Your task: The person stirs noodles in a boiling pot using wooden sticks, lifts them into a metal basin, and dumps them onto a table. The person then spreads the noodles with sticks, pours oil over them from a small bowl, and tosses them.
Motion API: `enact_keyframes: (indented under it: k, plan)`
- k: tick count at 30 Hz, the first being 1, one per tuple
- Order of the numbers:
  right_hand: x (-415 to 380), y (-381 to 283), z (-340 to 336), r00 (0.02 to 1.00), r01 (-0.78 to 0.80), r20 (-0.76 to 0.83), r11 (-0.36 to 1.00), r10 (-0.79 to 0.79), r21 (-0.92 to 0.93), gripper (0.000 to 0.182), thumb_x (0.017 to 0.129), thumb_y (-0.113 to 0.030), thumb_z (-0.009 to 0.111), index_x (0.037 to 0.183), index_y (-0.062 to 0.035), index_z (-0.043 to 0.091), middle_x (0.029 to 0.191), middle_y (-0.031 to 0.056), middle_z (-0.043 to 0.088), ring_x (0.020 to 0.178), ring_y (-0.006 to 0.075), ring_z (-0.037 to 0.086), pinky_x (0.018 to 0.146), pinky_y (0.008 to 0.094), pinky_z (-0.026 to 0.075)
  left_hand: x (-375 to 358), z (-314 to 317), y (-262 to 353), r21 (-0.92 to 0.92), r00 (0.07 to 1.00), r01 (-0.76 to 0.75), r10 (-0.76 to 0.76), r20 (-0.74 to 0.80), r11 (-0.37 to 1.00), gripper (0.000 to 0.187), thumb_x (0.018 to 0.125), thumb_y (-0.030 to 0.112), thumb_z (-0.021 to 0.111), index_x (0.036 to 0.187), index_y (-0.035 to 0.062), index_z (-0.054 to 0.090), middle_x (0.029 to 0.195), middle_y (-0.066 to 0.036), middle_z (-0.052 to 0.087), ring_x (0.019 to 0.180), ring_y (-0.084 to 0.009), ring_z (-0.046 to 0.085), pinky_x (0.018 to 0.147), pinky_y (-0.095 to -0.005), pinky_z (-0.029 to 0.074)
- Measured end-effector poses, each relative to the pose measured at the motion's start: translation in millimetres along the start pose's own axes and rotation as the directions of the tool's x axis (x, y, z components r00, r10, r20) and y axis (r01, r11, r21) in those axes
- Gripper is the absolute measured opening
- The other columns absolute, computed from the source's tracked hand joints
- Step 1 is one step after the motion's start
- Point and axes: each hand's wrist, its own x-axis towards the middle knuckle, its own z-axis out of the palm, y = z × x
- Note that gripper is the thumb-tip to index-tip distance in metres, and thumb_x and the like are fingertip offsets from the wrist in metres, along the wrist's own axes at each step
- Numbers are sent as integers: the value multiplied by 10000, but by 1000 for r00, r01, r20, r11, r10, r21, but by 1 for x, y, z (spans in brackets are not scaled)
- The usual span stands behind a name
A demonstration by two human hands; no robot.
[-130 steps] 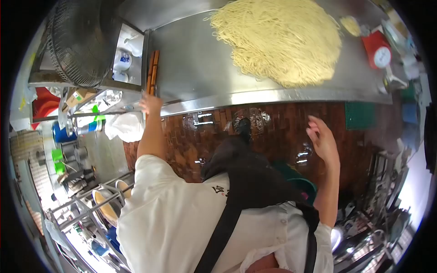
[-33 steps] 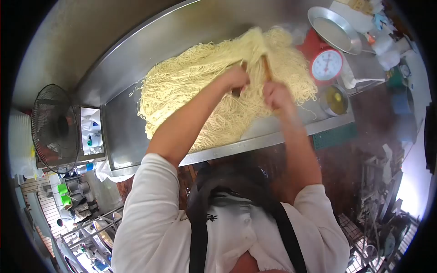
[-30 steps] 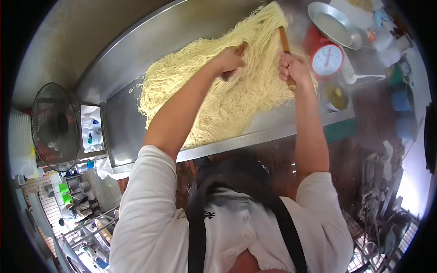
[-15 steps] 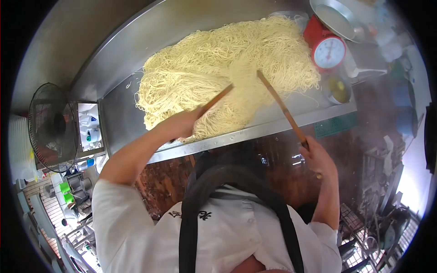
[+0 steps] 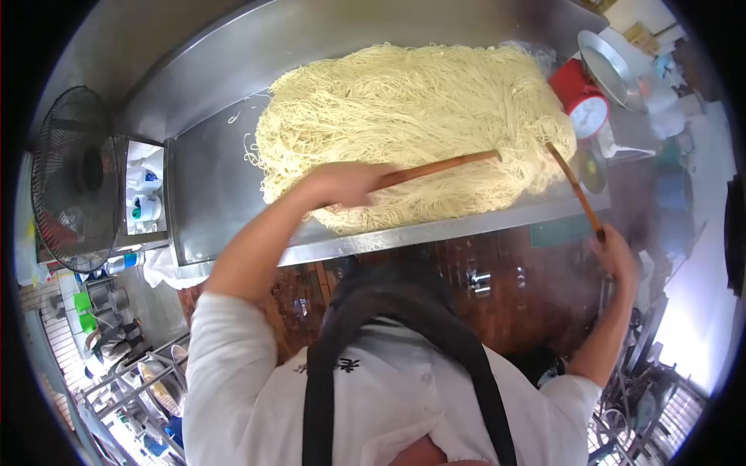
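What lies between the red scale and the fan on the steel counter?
In the head view, the big pile of noodles fills most of the stretch between the red scale and the fan; bare steel counter follows.

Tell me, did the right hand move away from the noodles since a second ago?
Yes. The right hand pulled back off the noodles, past the steel table's front edge, holding its stick.

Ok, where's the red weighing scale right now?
The red scale sits at the far right end of the steel table in the head view, just right of the noodle pile, with a metal pan on top of it.
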Motion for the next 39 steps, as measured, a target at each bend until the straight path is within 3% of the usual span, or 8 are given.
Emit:
enact_keyframes:
  k: [4, 5, 9, 12, 16, 21, 31, 39]
  plan:
    - [-102, -60, -76, 994, -90, -66, 991, 83, -103, 343, 886, -98, 640, 1206, -43, 531, 990, 280, 620, 990, 479, 592, 822, 511, 458, -143, 45, -180, -263, 901, -104, -21, -433, 959, 797, 832, 87, 704, 1536, 118, 333, 1254, -185, 648, 1083, -305, 637, 929, -383, 481]
    - [-115, -88, -96, 992, -120, -52, 983, 113, -142, 382, 895, -91, 629, 1254, -61, 502, 967, 275, 622, 971, 480, 591, 803, 522, 454, -183, 39, -170, -412, 869, 209, -362, -338, 887, 807, 823, 53, 706, 1537, 103, 332, 1175, -176, 674, 896, -259, 666, 800, -370, 517]
    - [-90, -181, -117, 980, 181, -51, 971, -191, -157, 370, 909, -93, 611, 1262, -72, 505, 927, 258, 639, 921, 478, 606, 775, 537, 457, -245, 80, -211, -558, 750, 313, -560, -351, 768, 772, 826, 40, 671, 1527, 98, 354, 1158, -171, 670, 614, -147, 586, 571, -290, 507]
    - [-6, -257, -83, 938, 344, 134, 895, -318, -283, 319, 934, -137, 588, 1240, -57, 545, 929, 261, 657, 915, 468, 624, 782, 534, 477, -188, 156, -287, -162, 808, 128, -198, -555, 978, 722, 812, -22, 562, 1500, 57, 359, 1237, -246, 647, 1011, -386, 676, 901, -445, 524]
    - [173, -389, 114, 871, 483, 168, 865, -461, -134, 430, 924, -77, 472, 1346, -1, 506, 1050, 289, 671, 952, 429, 661, 832, 495, 522, 10, 160, -277, -617, 732, -107, -358, -580, 779, 706, 799, -41, 554, 1481, 30, 385, 1381, -282, 533, 1330, -402, 485, 1101, -411, 392]
    - [131, -508, 128, 854, 400, 288, 900, -434, 171, 239, 965, -113, 487, 1182, -15, 483, 898, 234, 672, 754, 352, 684, 665, 475, 537, 44, 111, -267, -842, 766, -514, -354, -536, 165, 586, 895, 59, 628, 1428, 33, 385, 652, -27, 501, 448, -118, 465, 409, -287, 405]
    - [21, -639, 128, 784, 482, 193, 774, -590, 409, 318, 912, -241, 601, 1046, 40, 534, 873, 215, 653, 787, 335, 654, 740, 428, 511, -98, 110, -313, -723, 683, -679, -470, -559, -127, 399, 871, 47, 655, 1217, -66, 492, 563, -13, 498, 420, -118, 461, 382, -279, 390]
    - [67, -581, 57, 777, 618, 201, 783, -597, -63, 251, 918, -231, 589, 1001, 2, 546, 862, 196, 642, 788, 337, 637, 715, 458, 497, -189, 175, -408, -864, 724, -347, -482, -494, 365, 649, 879, 57, 634, 1472, 6, 375, 630, -4, 495, 419, -103, 416, 395, -281, 349]
